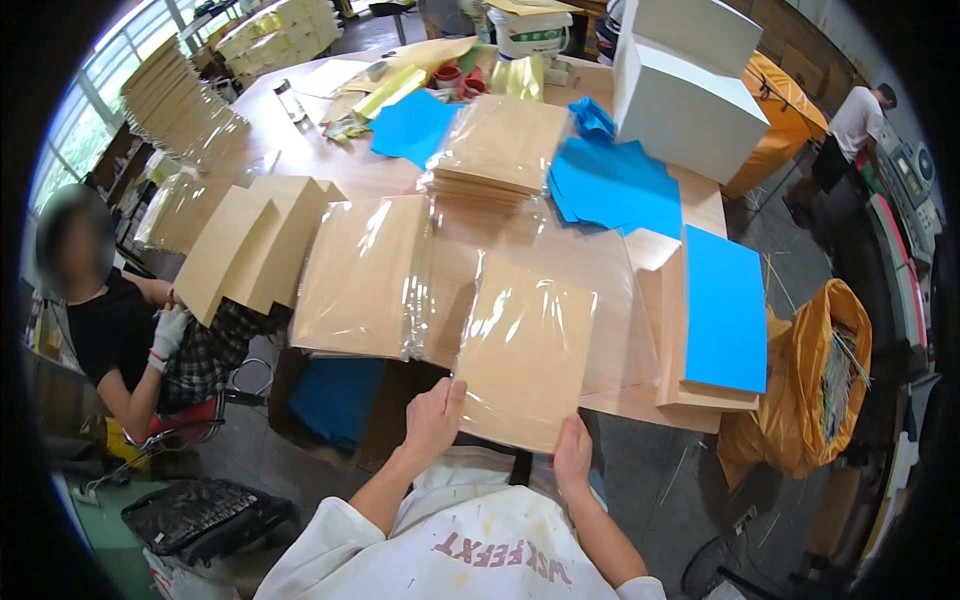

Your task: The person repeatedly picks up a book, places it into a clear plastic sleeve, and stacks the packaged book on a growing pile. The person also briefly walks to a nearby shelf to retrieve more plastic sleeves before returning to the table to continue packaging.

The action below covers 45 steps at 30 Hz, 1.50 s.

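Ideally, the left hand (435, 417) and right hand (573, 450), gripping the film-wrapped tan packet (526, 345) by its near corners, should press lightly and evenly so the slick film stays smooth and the packet level. It extends forward from both hands over the table (610, 370), between a wrapped tan stack (362, 270) leftward and a blue-topped stack (727, 310) rightward.

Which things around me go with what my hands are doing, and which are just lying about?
Likely part of the work:
- film-wrapped brown pack, held at its edges by the left hand and right hand
- wrapped brown stack to its left
- wrapped brown pile beyond

Probably just lying about:
- small jar, far left
- white bucket, far side
- orange sack, right
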Motion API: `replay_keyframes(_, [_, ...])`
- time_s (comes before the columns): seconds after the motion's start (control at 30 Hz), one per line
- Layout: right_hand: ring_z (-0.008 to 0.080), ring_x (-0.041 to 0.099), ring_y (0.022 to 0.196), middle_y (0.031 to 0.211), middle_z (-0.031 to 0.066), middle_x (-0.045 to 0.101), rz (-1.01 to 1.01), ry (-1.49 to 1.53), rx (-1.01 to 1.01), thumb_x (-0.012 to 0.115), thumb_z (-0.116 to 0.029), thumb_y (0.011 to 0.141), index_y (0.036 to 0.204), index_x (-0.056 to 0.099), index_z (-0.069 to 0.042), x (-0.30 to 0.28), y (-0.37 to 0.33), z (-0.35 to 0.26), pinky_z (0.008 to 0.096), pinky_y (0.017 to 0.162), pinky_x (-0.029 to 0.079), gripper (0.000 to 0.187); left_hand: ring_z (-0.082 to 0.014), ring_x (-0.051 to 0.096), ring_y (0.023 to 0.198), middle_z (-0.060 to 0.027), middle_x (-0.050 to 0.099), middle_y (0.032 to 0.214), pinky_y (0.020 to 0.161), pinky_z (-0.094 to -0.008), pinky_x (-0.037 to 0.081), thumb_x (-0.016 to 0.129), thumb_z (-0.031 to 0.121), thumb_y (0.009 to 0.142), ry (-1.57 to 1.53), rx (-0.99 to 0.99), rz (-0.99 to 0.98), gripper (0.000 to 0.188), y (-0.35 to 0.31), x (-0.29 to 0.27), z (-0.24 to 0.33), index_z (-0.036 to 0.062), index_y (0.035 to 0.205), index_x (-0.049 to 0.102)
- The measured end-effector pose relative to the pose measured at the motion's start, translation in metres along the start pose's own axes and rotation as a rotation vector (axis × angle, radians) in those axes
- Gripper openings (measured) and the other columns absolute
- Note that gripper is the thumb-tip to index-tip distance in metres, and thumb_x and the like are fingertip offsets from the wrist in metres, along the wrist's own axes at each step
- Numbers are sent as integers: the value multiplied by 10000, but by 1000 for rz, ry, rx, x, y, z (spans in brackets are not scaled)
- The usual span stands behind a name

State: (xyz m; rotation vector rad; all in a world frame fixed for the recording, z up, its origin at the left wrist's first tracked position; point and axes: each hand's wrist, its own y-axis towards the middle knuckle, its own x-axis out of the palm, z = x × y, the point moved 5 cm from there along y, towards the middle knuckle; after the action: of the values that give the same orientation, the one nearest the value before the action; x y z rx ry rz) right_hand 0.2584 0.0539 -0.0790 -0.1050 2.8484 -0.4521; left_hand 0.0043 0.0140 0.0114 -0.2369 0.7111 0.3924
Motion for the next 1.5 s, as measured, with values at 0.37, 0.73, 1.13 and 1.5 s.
replay_keyframes(0.37, [436, 598, 615, 672, 246, 590, -292, -95, -490, 431, -406, 1016, 856, 476, -17, 133, 4, -144, 517, 580, 464, 423, -117, 539, 782, -34, 629, 884, 729, -286, 446, 414, 369, 1044, -691, -61, 524, 465, 25, -162, -37, -29, 976, 645])
replay_keyframes(0.73, [423, 658, 736, 746, 242, 664, -396, -582, -518, 408, -539, 970, 886, 616, -16, 212, 25, -199, 498, 664, 518, 569, -394, 359, 1351, -221, 412, 1447, 1097, -549, 273, 561, 529, 893, 823, 102, 681, 682, 70, -187, -56, 56, 1377, 481])
replay_keyframes(1.13, [82, 521, 589, 687, 5, 566, -840, 204, 20, 545, -379, 984, 885, 577, -57, 133, 2, -128, 228, 517, 418, 338, -400, 264, 1414, -212, 323, 1512, 1080, -657, 218, 584, 564, 870, 839, -141, 376, 789, 91, -164, -64, 60, 1444, 391])
replay_keyframes(1.5, [67, 506, 585, 683, -18, 552, -112, 420, 274, 571, -268, 972, 869, 594, -77, -83, -33, -8, 222, 532, 407, 218, -346, 447, 1303, -158, 522, 1357, 1114, -498, 306, 721, 308, 834, 112, 1047, -135, 536, 59, 101, 244, 52, 1277, 562])
